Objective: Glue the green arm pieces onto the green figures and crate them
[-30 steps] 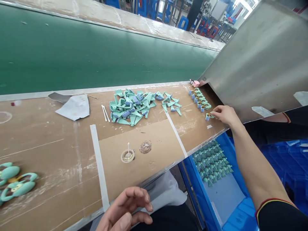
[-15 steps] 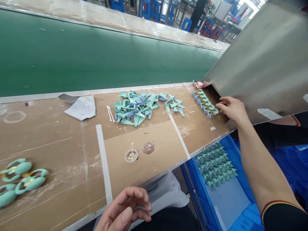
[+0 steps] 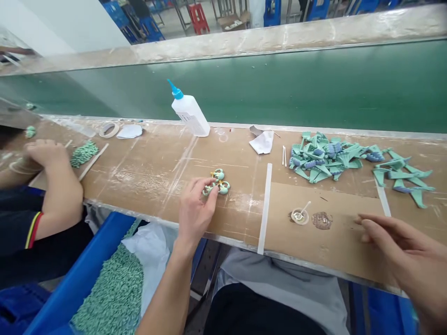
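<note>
the left hand [image 3: 196, 211] is closed in a fingertip pinch on a small teal and yellow moulded plastic piece [image 3: 219, 183], which rests on the worn wooden bench top [image 3: 139, 186] ahead of the person. the right hand [image 3: 407, 249] is open with loosely curved fingers, held just above the cardboard sheet [image 3: 335, 246], near a small dish with a white stick [image 3: 299, 216]. the piece appears light and stiff, but its thin looped arms look fragile, so it is best taken by the thicker centre.

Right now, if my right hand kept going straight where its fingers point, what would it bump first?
Probably the brown smudge, then the little white cup; your right hand looks raised, so it might pass over.
</note>
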The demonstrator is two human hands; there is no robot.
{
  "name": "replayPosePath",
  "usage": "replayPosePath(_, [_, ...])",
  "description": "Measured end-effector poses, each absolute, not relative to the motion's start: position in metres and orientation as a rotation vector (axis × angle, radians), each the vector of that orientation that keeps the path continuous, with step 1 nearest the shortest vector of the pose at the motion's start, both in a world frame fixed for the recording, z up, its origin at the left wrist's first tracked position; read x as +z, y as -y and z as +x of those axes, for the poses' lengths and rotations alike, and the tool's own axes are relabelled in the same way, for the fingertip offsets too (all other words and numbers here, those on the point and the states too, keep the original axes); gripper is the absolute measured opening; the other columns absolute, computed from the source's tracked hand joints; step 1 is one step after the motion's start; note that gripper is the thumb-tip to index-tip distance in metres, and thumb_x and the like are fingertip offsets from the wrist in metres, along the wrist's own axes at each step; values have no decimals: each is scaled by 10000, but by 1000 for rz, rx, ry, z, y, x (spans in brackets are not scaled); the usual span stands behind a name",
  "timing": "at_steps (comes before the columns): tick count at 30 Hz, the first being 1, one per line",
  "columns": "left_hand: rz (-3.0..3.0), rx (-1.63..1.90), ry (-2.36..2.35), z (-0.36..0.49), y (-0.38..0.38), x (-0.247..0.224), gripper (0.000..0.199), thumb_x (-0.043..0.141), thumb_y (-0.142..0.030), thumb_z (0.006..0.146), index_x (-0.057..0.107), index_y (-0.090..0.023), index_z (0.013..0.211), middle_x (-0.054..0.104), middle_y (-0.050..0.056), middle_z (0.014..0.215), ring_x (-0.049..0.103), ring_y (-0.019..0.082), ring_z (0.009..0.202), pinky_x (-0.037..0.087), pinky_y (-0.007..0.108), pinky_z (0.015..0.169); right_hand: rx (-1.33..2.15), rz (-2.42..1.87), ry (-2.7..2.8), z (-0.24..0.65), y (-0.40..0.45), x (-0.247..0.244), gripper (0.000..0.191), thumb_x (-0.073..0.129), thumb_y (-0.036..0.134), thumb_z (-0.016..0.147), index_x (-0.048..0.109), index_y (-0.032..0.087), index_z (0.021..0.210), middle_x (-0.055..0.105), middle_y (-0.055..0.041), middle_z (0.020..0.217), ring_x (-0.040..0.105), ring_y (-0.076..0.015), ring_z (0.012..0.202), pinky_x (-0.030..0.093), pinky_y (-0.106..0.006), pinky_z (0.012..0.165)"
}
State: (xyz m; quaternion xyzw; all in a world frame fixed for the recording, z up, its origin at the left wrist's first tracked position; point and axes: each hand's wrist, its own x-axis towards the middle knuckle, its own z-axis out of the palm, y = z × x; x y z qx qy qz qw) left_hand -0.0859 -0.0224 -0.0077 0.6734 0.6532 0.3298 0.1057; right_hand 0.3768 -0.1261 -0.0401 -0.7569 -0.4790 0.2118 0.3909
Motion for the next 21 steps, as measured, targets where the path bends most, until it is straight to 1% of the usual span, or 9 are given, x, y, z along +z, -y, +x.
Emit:
replayPosePath(2, [2199,793,-1908,-90,17,-17,306,729,-381,1169,858,-220,1395,841,165,1432,718,393,1347,563,580,1222,645,-1891,1235,348,121,-33,338,888,693,1042,973,399,1185,948,-121,1071,917,-419,904,724,-583,782])
replayPosePath(4, [2317,664,-1892,-90,15,-28,347,744,-400,1162,849,-229,1445,827,179,1485,692,429,1398,545,623,1253,716,-1781,1333,326,109,-28,394,877,665,1058,952,323,1239,948,-101,1113,922,-380,940,745,-522,828])
replayPosePath(6, [2367,630,-1890,-88,14,-38,344,736,-419,1169,855,-237,1436,829,186,1471,695,443,1387,549,636,1244,745,-1706,1434,309,93,-24,394,847,595,1100,919,282,1328,927,-78,1103,890,-316,916,723,-462,842])
replayPosePath(8, [2388,664,-1890,-87,13,-43,332,712,-439,1190,864,-251,1417,843,182,1448,701,448,1383,538,645,1245,730,-1662,1515,297,77,-21,374,833,532,1119,897,251,1357,881,-63,1070,806,-253,828,671,-414,797])
replayPosePath(10, [2426,682,-1834,-85,14,-42,313,692,-427,1209,869,-272,1415,868,160,1447,699,452,1413,492,667,1282,681,-1642,1571,288,66,-17,299,827,476,1129,906,232,1283,818,-45,997,701,-212,753,602,-383,745])
replayPosePath(12, [2472,665,-1699,-82,18,-39,291,695,-400,1213,873,-291,1415,888,132,1453,702,444,1436,458,676,1311,656,-1623,1619,283,62,-11,213,825,427,1137,909,233,1108,764,-29,923,630,-195,716,536,-371,703])
replayPosePath(15, [2462,655,-1497,-73,26,-36,259,688,-386,1221,891,-299,1355,896,121,1418,745,403,1368,526,620,1251,658,-1557,1722,280,65,-3,228,829,365,1141,865,244,951,745,-25,887,625,-194,716,481,-372,671])
replayPosePath(18, [2342,719,-1475,-62,32,-39,263,636,-359,1241,872,-273,1321,879,124,1379,773,359,1303,587,539,1187,627,-1501,1855,281,73,1,177,786,293,1160,857,255,1002,779,-35,957,704,-213,822,508,-374,724])
replayPosePath(21, [2182,788,-1572,-54,35,-41,283,674,-336,1209,783,-214,1439,845,140,1386,785,336,1242,612,502,1161,618,-1489,1936,283,80,2,178,740,245,1179,857,264,1046,808,-48,1042,749,-227,923,532,-371,766])
